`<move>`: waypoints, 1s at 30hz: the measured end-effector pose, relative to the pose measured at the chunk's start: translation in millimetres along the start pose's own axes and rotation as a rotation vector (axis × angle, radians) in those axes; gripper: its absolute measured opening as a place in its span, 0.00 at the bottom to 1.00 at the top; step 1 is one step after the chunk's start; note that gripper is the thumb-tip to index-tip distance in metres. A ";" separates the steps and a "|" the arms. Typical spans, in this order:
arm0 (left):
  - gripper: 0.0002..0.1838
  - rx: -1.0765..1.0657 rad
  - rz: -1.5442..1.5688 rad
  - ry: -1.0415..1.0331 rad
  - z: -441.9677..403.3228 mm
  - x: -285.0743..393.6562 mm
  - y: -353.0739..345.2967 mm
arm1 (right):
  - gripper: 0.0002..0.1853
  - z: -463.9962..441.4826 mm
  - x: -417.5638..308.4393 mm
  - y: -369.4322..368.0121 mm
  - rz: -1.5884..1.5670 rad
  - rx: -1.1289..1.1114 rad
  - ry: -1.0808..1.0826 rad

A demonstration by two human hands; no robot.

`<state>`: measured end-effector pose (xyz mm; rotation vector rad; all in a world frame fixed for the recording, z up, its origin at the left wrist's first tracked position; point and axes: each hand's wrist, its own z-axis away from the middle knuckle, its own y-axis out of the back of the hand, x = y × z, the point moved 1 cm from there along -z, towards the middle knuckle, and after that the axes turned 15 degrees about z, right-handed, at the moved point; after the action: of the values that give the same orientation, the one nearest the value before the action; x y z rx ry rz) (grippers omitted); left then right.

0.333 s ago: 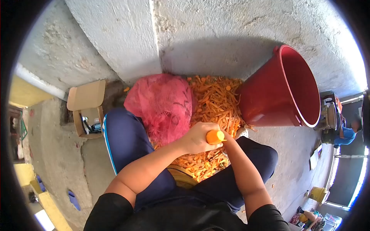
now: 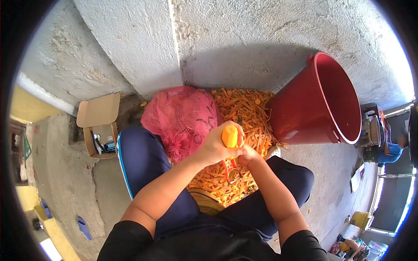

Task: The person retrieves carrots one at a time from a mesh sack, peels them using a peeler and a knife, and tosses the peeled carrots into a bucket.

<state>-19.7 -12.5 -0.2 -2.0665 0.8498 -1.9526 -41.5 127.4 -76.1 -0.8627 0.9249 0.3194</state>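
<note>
In the head view, the left hand (image 2: 212,146) is clamped on a carrot (image 2: 230,136) above the heap of peelings (image 2: 250,111), between the mesh sack (image 2: 180,117) at the heap's left edge and the red bucket (image 2: 298,106) at its right. The right hand (image 2: 249,155) touches the left; whether it grips the orange peeler (image 2: 229,166) just below, I cannot tell.

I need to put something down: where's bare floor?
Bare grey concrete floor lies right of the right navy trouser leg, bordering the round red plastic bucket, and left of the left navy trouser leg, bordering the open brown cardboard box. Crowded middle: orange peelings, bulging pink mesh sack, left hand, right hand.
</note>
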 end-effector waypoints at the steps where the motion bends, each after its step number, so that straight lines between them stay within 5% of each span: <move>1: 0.19 -0.011 -0.049 -0.021 -0.9 5.6 -0.2 | 0.20 -0.4 -0.2 1.5 -0.043 0.045 -0.035; 8: 0.14 -0.043 -0.260 0.024 -6.5 16.9 20.2 | 0.15 -5.0 -9.3 39.2 -0.034 0.319 -0.010; 15: 0.19 0.010 -0.121 0.367 -0.4 31.0 41.7 | 0.11 5.0 -46.7 26.7 0.222 0.476 0.073; 26: 0.21 -0.055 0.068 0.389 6.6 44.4 50.2 | 0.14 6.2 -25.4 11.3 -0.083 0.171 -0.045; 30: 0.22 -0.082 -0.025 0.390 7.3 45.1 53.7 | 0.16 9.2 -37.0 7.6 -0.001 0.232 -0.123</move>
<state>-28.8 -81.4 11.1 -1.7672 0.9914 -2.4173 -62.5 143.3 -47.4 -0.6232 0.8285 0.2553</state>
